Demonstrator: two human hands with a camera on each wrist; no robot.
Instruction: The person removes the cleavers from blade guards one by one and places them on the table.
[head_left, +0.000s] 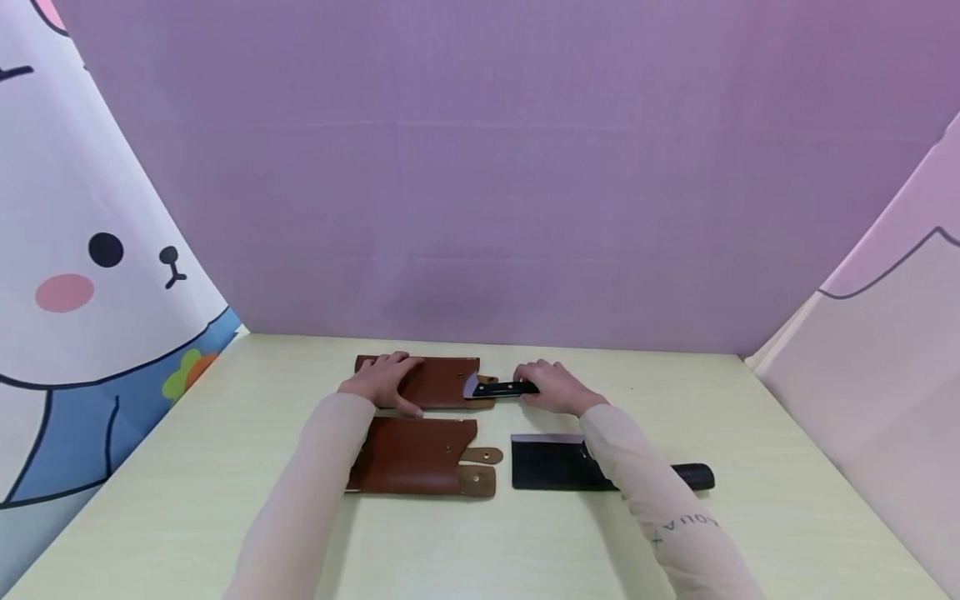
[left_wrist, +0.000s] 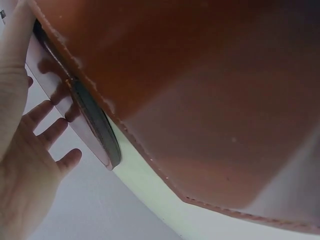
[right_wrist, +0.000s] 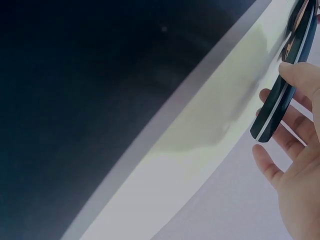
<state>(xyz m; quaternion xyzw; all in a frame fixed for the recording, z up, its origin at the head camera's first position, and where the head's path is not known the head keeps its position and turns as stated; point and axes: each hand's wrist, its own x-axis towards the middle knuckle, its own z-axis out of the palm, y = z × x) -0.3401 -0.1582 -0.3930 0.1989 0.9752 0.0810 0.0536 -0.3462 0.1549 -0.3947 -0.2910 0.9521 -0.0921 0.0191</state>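
Note:
A brown leather knife sheath (head_left: 444,375) lies at the back of the table. My left hand (head_left: 382,382) spans its left end, with fingers spread and fairly straight in the left wrist view. At the sheath's right end is a knife (head_left: 507,389) with a black riveted handle; part of its blade shows at the sheath mouth, the rest is hidden. My right hand (head_left: 553,387) pinches the handle's end between thumb and fingers. Nearer to me lies a second brown sheath (head_left: 420,454), its strap to the right. A black-bladed cleaver (head_left: 551,464) lies under my right forearm.
The pale table (head_left: 465,550) ends at a purple backdrop (head_left: 517,167). Cartoon-printed sheets slope up at the left and right sides. The cleaver's dark handle (head_left: 694,476) sticks out to the right beyond my sleeve.

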